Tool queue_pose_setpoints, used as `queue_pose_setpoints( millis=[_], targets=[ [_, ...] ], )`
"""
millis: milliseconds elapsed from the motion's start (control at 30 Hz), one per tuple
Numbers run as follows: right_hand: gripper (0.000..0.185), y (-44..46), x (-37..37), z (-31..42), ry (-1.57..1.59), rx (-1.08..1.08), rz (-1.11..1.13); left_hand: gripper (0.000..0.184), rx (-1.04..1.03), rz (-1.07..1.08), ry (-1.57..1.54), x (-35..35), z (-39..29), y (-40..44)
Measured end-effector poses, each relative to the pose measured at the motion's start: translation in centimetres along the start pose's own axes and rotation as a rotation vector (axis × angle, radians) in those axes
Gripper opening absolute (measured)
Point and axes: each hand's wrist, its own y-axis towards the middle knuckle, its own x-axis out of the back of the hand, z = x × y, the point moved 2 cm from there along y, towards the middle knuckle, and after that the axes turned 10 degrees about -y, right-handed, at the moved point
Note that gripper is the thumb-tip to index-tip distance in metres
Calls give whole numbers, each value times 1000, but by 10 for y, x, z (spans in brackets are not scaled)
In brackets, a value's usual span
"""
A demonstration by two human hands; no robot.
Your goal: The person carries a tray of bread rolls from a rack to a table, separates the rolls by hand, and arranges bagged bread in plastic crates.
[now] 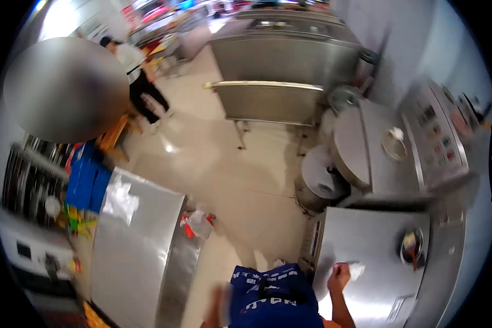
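Note:
Over the steel worktop point(374, 229) at the lower right, my right hand point(339, 277) is closed, its fingers pinched on a white crumpled piece point(356, 271) that looks like paper or cloth. My left hand point(217, 306) hangs low beside the blue apron point(270, 292), smeared by motion, so its fingers cannot be made out. A metal bowl point(411, 246) with a brownish utensil in it stands on the same worktop, to the right of my right hand.
At the left stands a steel table point(139, 246) with a white bag point(120, 202) on it. Ahead are a wheeled steel panel point(268, 103), round metal drums point(322, 175) and a steel counter point(279, 60). A person point(136, 76) stands at the upper left, near blue crates point(85, 177).

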Motion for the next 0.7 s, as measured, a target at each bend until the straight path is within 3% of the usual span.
queue_pose_setpoints(
  millis=[167, 267, 300, 367, 433, 500, 567, 633, 700],
  targets=[
    [33, 76, -82, 104, 157, 299, 362, 42, -96, -117, 113, -7, 5, -19],
    [37, 107, -155, 158, 204, 325, 485, 39, -86, -107, -328, -12, 44, -24],
    [27, 114, -186, 165, 167, 383, 584, 41, 229, -153, -27, -15, 37, -18],
    [27, 119, -224, 216, 292, 295, 707, 42, 156, -172, -236, -27, 70, -21],
    [26, 117, -266, 243, 204, 386, 911, 42, 279, -197, -262, -45, 77, -14],
    [33, 126, -320, 243, -98, 680, 1130, 43, 339, -203, -320, -65, 62, 3],
    [49, 118, -370, 215, -290, 728, 1395, 43, 361, -179, -364, -84, 33, 25],
    [62, 106, -414, 179, -524, 938, 1589, 43, 371, -142, -382, -88, -7, 54],
    [69, 128, -457, 157, -316, 768, 1626, 43, 362, -107, -372, -94, -61, 85]
  ],
)
